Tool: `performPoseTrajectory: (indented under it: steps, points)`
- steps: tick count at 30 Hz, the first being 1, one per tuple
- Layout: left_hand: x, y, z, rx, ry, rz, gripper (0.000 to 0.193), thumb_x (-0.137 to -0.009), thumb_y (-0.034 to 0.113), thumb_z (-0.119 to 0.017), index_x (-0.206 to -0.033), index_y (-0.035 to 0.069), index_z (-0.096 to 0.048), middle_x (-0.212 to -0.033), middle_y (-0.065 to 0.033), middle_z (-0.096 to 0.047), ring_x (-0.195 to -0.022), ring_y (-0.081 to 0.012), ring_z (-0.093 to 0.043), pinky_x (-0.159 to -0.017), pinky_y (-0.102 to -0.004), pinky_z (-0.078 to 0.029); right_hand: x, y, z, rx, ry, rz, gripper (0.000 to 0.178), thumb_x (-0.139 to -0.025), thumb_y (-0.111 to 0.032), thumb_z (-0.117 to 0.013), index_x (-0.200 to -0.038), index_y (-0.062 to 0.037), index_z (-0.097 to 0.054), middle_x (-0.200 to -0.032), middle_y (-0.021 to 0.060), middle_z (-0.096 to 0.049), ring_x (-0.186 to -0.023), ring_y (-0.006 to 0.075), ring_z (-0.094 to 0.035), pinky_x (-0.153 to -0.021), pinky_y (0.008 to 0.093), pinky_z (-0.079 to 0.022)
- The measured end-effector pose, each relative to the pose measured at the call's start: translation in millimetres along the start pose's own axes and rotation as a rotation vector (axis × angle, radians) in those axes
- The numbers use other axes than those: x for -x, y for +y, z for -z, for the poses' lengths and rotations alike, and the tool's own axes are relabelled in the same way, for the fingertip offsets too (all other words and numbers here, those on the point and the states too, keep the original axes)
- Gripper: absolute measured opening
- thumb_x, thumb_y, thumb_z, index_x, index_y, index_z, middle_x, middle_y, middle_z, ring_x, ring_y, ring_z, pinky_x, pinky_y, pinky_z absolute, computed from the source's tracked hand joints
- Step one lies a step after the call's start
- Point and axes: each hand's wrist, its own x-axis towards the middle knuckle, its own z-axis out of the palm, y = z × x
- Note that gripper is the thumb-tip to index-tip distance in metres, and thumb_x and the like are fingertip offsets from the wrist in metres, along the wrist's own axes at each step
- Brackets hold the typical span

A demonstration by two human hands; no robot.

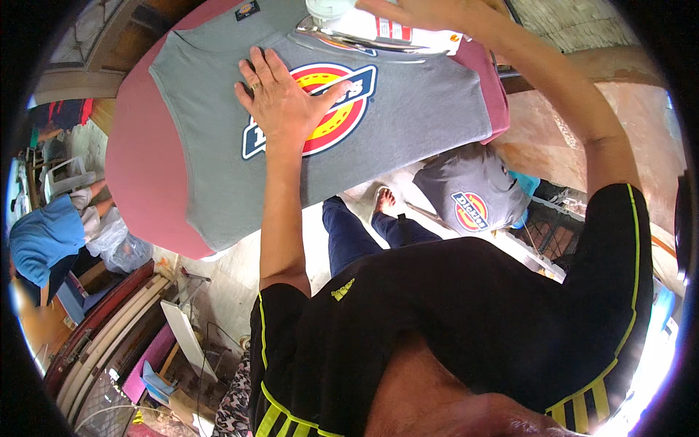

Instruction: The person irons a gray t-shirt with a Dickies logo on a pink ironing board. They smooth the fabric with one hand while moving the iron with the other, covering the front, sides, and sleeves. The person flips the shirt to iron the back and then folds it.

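Note:
A grey T-shirt (218,109) lies spread over a board with a dull pink cover (145,146). Its round red and yellow print (328,130) has a dark blue band across it. My left hand (280,98) rests flat on the shirt, fingers spread, partly covering the print. At the top edge, my right hand (433,13) grips a white clothes iron (429,38) with a shiny metal soleplate. The iron stands on the shirt just beyond the print and hides a little of it. The top of its handle is cut off by the frame.
Another grey T-shirt (455,175) with a matching print hangs below the board's right end, by a dark wire crate (564,237). At left are a person in blue (47,237), a clear plastic bag (127,247) and a white plastic chair (69,175). Long panels (109,328) lean at lower left.

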Motion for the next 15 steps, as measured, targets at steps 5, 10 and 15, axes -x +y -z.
performPoseTrajectory:
  steps: [5, 10, 15]
  points:
    - [-1, -1, -5, -0.01, 0.004, -0.005, 0.137, -0.057, 0.095, -0.057, -0.148, -0.005, -0.035, -0.157, -0.0267, -0.029, -0.148, -0.0434, -0.021, -0.115, -0.0626, -0.018, 13, 21, 10, -0.039, -0.021, 0.074, 0.032, -0.094, -0.031, -0.059, -0.112, -0.0043, -0.062, -0.095, 0.0231, -0.068, -0.089, 0.0454, -0.066, -0.078, 0.0527, -0.053]
    - [-2, 0, -5, -0.008, 0.022, 0.008, 0.137, -0.057, 0.096, -0.056, -0.148, -0.004, -0.035, -0.156, -0.0259, -0.03, -0.147, -0.0426, -0.024, -0.116, -0.0614, -0.018, -6, 2, 4, 0.036, -0.025, 0.076, 0.035, -0.096, -0.035, -0.056, -0.108, -0.0031, -0.061, -0.096, 0.0255, -0.067, -0.087, 0.0463, -0.065, -0.076, 0.0535, -0.052]
    - [1, -2, -5, -0.05, 0.032, 0.025, 0.136, -0.058, 0.096, -0.055, -0.148, -0.004, -0.035, -0.156, -0.0253, -0.031, -0.148, -0.0416, -0.024, -0.116, -0.0596, -0.018, -13, 6, -2, 0.019, -0.015, 0.147, 0.034, -0.096, -0.035, -0.055, -0.106, -0.0035, -0.06, -0.094, 0.0252, -0.067, -0.085, 0.0475, -0.064, -0.076, 0.0544, -0.051]
